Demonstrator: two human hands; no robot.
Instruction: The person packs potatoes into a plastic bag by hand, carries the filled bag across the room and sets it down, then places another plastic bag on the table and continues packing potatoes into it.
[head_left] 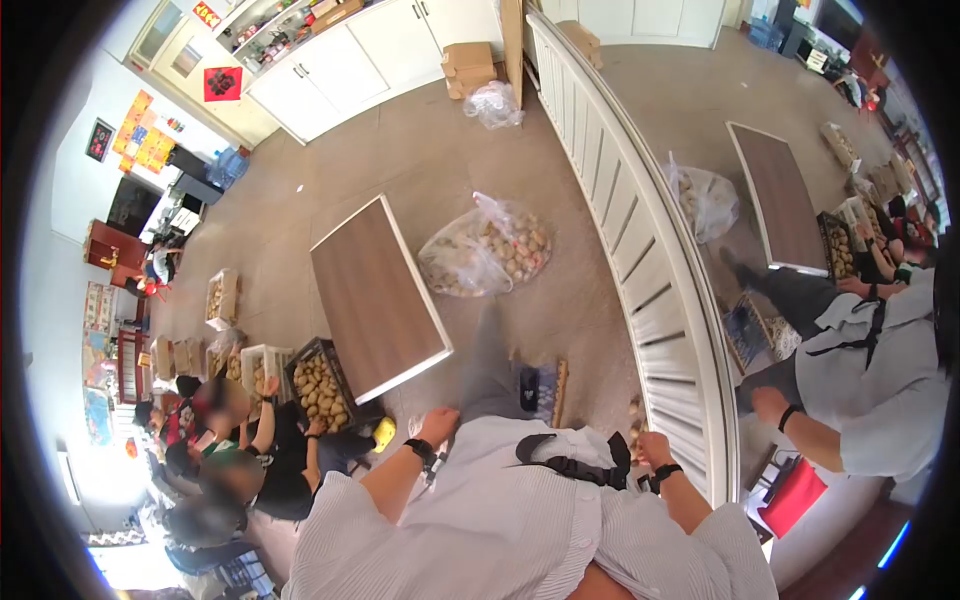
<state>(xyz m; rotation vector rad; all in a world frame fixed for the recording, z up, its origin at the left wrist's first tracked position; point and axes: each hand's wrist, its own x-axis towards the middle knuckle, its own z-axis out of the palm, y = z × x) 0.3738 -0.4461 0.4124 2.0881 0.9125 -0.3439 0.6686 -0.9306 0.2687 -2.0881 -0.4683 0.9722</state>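
Note:
My left hand [437, 427], with a dark watch on the wrist, is beside my left thigh, just below the corner of a low brown table [378, 295] with a white edge. Its fingers are too small and bunched to read. My right hand [655, 450], with a black band, is at my right side near a few potatoes [635, 412] on the floor. Its fingers look curled in, and what they hold, if anything, is hidden. Ahead of my legs lies a clear plastic bag [485, 248] full of potatoes. A patterned blue item [540, 390] is by my feet.
A black crate [320, 385] of potatoes and a white crate [262, 368] stand at left, where several people [290, 460] sit. A long mirror [800, 200] behind a white radiator [630, 240] borders the right. A cardboard box [468, 68] and plastic wrap [494, 104] are farther off.

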